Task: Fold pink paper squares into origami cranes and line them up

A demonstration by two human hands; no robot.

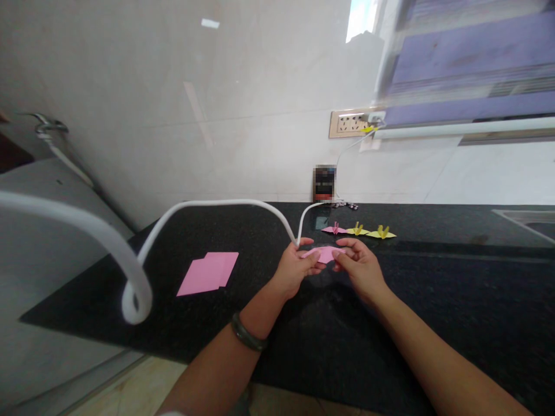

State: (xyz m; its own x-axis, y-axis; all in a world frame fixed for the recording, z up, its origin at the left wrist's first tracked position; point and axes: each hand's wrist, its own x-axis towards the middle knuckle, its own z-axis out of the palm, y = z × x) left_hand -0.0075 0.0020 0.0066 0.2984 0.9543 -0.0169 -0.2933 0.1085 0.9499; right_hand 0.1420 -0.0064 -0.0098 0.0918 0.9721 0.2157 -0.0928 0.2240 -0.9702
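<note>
A folded piece of pink paper (326,254) is held up over the dark counter between my two hands. My left hand (297,266) pinches its left end, thumb on top and fingers behind. At the right end, my right hand (356,267) grips it with thumb and fingertips. Just beyond my hands stand a pink paper crane (335,229) and two yellow paper cranes (358,230), (382,233) in a row. Two overlapping pink paper sheets (208,274) lie flat on the counter to the left.
A white cable (217,203) loops across the left foreground and over the counter (269,346) near my left hand. A phone-like device with a blurred screen (324,184) leans on the wall, below a socket (349,123). A sink edge (520,222) shows at right.
</note>
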